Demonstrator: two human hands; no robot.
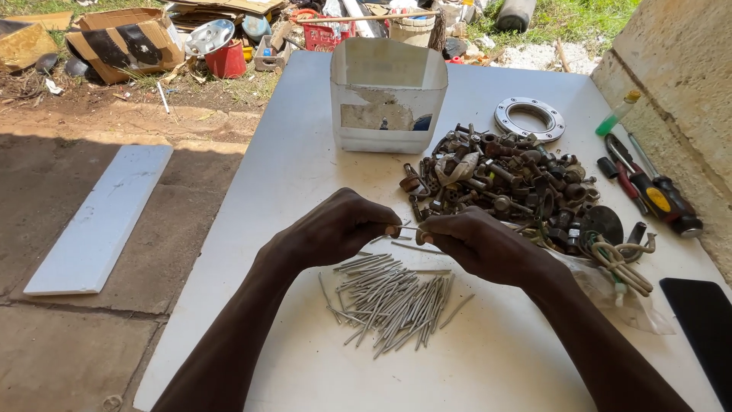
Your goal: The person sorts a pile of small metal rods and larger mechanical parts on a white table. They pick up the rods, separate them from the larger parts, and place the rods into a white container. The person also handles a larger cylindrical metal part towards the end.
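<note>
1. a single nail (406, 230) is pinched level between both hands, just above the nail pile and a little clear of it; held by its two ends, its shaft shows in the gap between the fingertips, likely so it can be looked over.
2. the left hand (335, 229) has its fingers curled narrow, tips closed on the nail's left end near a small brownish bit that cannot be made out.
3. the right hand (476, 243) mirrors it, fingers bunched tight on the other end; both wrists hover above the table.
4. the nail pile (393, 299) lies directly under the hands: grey nails, roughly parallel, gathered into one loose sheaf, which reads as like kept with like.
5. a few stray nails (415, 247) lie between the pile and the hands.
6. to the right, well apart from the nails, sits a heap of rusty bolts and nuts (507, 183), mixed and unsorted, spilling towards clear plastic wrap (610, 294).
7. behind, a cut-open white plastic container (387, 95) stands upright near the table's far edge.
8. a metal ring flange (529, 118) lies flat beside it.
9. red-handled pliers and screwdrivers (648, 187) line the right edge, within reach.
10. all rests on a white table (290, 168) outdoors.
</note>
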